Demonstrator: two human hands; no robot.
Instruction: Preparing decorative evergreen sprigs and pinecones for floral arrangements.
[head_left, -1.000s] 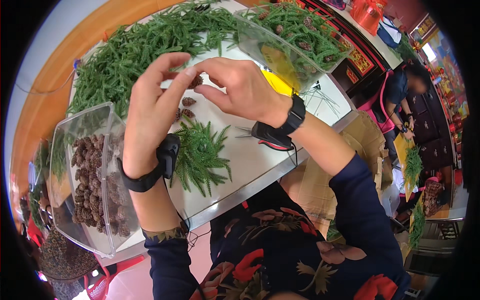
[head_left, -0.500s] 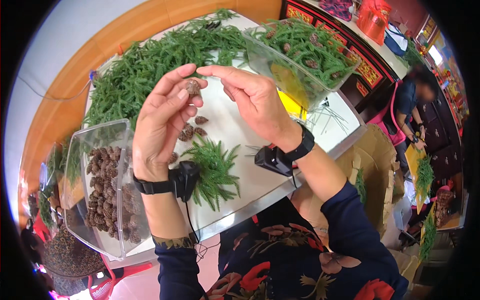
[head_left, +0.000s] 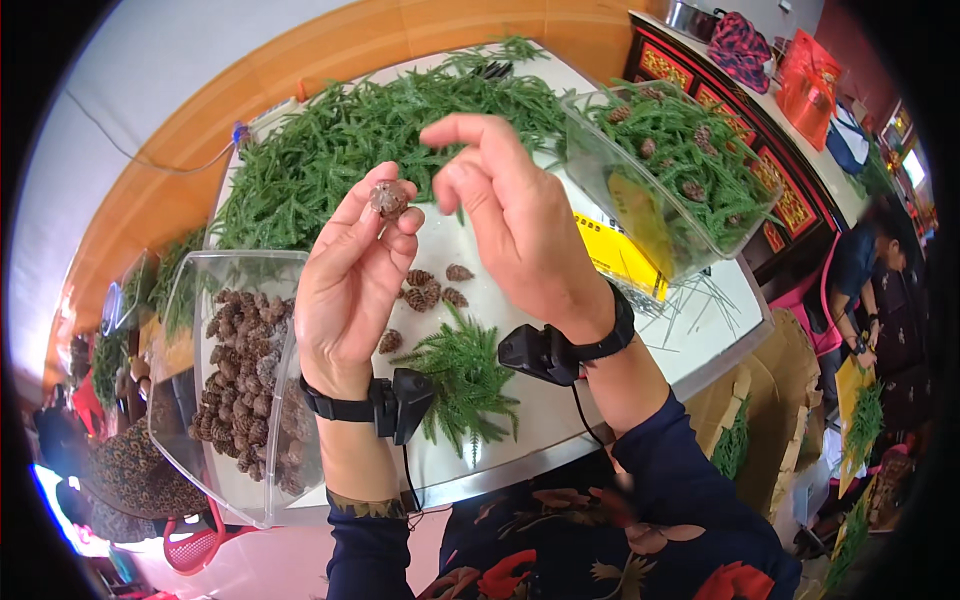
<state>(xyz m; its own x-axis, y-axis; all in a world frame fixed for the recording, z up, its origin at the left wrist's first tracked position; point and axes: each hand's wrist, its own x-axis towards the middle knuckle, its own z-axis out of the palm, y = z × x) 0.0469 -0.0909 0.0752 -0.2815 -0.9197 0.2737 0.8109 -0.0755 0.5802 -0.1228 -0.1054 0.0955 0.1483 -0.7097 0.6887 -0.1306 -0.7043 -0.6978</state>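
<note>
My left hand (head_left: 345, 285) pinches a brown pine cone (head_left: 389, 199) between thumb and fingertips, raised over the white table (head_left: 560, 395). To its right my right hand (head_left: 540, 235) is raised, apart from the cone. Its index finger and thumb are spread, slightly blurred, with nothing visible between them; the other fingers are partly hidden. Several loose pine cones (head_left: 430, 292) lie below the hands. A green artificial pine sprig (head_left: 462, 372) rests near the table's front edge, between my wrists.
At left stands a clear bin of pine cones (head_left: 245, 385). Green sprigs (head_left: 330, 150) pile up along the back. A clear tub (head_left: 690, 235) at right holds sprigs with cones, beside a yellow packet (head_left: 625, 258) and thin wires (head_left: 700, 305). Another person (head_left: 865, 285) works at far right.
My right hand has drawn back from the cone, its index finger and thumb now apart. My left hand still holds the cone. The whole view has shifted, with the table appearing farther right.
</note>
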